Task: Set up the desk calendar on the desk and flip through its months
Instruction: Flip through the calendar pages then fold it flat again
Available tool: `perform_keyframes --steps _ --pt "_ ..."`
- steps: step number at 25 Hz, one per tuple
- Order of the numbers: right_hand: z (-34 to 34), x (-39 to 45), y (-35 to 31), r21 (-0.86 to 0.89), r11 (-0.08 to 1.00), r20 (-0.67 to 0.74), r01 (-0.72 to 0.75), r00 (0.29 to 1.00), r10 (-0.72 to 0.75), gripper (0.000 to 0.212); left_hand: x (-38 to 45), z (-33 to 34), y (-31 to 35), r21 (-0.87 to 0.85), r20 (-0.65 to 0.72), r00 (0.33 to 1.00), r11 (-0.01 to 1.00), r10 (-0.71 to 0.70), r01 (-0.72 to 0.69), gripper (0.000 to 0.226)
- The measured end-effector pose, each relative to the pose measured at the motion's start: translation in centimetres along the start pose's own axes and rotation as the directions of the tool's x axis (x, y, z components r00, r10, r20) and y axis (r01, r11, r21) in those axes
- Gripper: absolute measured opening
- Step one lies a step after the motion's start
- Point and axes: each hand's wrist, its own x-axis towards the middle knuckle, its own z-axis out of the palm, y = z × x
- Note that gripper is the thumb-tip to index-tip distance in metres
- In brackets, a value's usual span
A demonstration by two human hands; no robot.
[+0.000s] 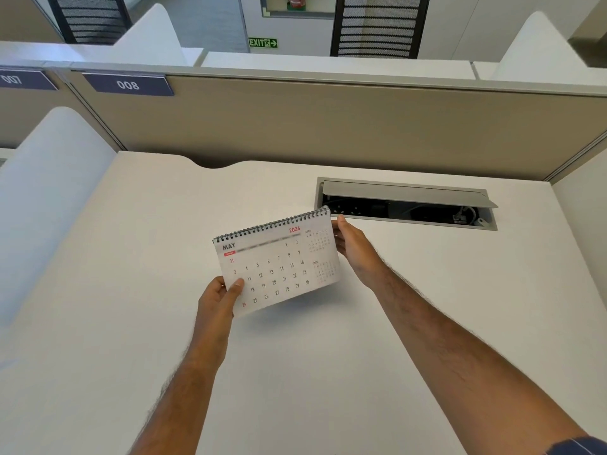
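A white spiral-bound desk calendar [279, 264] shows the MAY 2026 page and is tilted, its right end higher. It is held above the white desk [328, 372], with a shadow under it. My left hand [218, 298] grips its lower left corner, thumb on the page. My right hand [353, 246] holds the upper right edge near the spiral binding, with the fingers behind the calendar. The calendar's back and stand are hidden.
An open cable hatch [405, 203] with a raised grey lid lies in the desk just beyond my right hand. A beige partition [328, 126] labelled 008 closes off the back. A white side divider [49, 198] stands on the left.
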Motion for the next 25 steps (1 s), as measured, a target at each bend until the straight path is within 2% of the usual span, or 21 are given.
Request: perform_keyframes --steps 4,7,10,13,18,21,23,25 --pt "-0.1 -0.2 -0.5 0.029 0.999 0.003 -0.027 1.0 0.026 0.054 -0.7 -0.7 1.4 -0.169 0.098 0.994 0.985 0.038 -0.021 0.035" --pt "-0.6 -0.6 -0.4 0.076 0.997 0.047 0.012 0.999 -0.016 0.049 -0.7 -0.8 3.3 -0.286 0.097 0.991 0.956 0.092 -0.061 0.034" --pt "-0.7 -0.5 0.0 0.09 0.989 0.04 0.113 0.992 -0.117 0.031 0.0 -0.4 6.1 -0.442 0.086 0.986 0.892 0.144 -0.092 0.041" --pt "-0.4 -0.1 0.1 0.075 0.993 0.041 0.092 0.995 -0.095 0.034 1.3 0.1 8.3 -0.487 0.069 0.985 0.867 0.156 -0.103 0.035" --pt "-0.6 0.6 1.0 0.036 0.993 0.034 0.11 0.993 -0.111 0.032 3.4 0.1 9.7 -0.465 0.072 0.985 0.879 0.159 -0.108 0.036" --pt "-0.7 0.8 1.2 0.005 0.994 0.015 0.111 0.994 -0.111 0.029 4.0 -0.3 9.6 -0.378 0.005 0.976 0.904 0.218 -0.2 0.023" --pt "-0.7 1.0 1.4 -0.008 0.994 0.004 0.109 0.994 -0.109 0.028 4.0 -0.5 9.0 -0.226 -0.099 0.949 0.922 0.3 -0.315 0.012" --pt "-0.7 1.0 1.3 -0.02 0.993 -0.005 0.113 0.994 -0.113 0.027 3.8 -0.7 8.1 0.018 -0.205 0.907 0.928 0.367 -0.371 0.006"
